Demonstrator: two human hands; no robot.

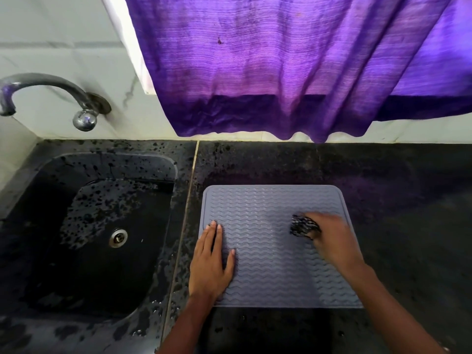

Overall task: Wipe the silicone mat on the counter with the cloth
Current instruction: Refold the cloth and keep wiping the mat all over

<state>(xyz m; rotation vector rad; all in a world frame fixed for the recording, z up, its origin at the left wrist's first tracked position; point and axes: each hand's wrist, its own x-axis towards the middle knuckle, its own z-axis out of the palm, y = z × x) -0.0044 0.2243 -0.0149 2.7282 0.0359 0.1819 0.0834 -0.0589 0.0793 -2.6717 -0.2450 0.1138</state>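
Right hand (334, 241) is gripping a bunched dark cloth (304, 227), its fingers curling over the wad and pressing it onto the grey silicone mat (268, 208). The cloth is sitting toward the mat's right edge, roughly midway between its near and far edges. The hand is showing blurred, so the exact lie of each finger is not readable.

Left hand (209, 261) is lying flat on the mat's left edge, fingers straight and close together, thumb spread toward the middle, holding nothing. Its fingertips are reaching toward the far-left corner of the mat.

The ridged mat is lying flat on the black counter (383, 175), just right of the seam that is dividing the counter from the sink (115, 159). The sink is sitting at the counter's left end, speckled with water, a metal drain (118, 238) showing in its floor. A metal tap (46, 85) is arching out from the pale wall above it. A purple curtain (281, 60) is hanging over the counter's back edge.
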